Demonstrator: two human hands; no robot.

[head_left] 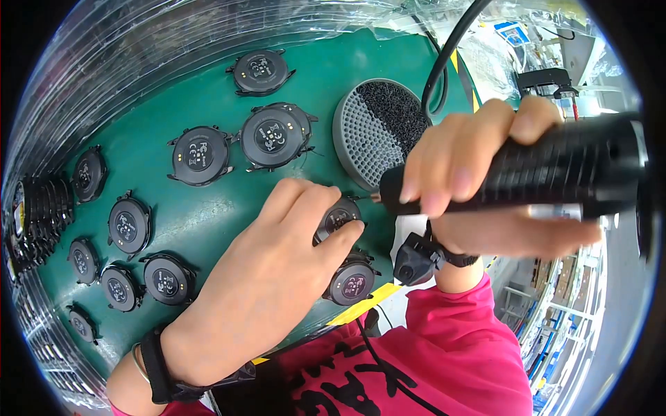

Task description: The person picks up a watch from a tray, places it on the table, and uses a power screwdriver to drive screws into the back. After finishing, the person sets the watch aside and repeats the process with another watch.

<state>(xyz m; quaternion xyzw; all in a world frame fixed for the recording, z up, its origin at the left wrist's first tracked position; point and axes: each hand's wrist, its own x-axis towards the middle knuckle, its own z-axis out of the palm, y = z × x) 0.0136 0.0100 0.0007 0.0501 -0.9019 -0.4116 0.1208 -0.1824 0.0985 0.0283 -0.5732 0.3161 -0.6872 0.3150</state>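
Observation:
My left hand (pixel 270 260) is closed on a round black smartwatch body (pixel 336 220), its back facing up, thumb and fingers around its rim. A black electric screwdriver (pixel 534 173) lies across my right hand (pixel 461 156), whose fingers wrap over the barrel. Its bit points left and meets the watch's upper right edge; whether it sits in a screw I cannot tell. Slight motion blur covers the screwdriver and the lower part of that hand. Just below the held watch, another watch body (pixel 352 284) lies back up on the green mat (pixel 277 201).
Beyond my hands stands a round grey dish (pixel 354 132), half dimpled, half covered in black bits or bristles. Several watch bodies (pixel 201 156) lie across the left and far mat. A row of stacked black parts (pixel 45 215) lines the left edge. A black cable (pixel 444 62) hangs at the far right.

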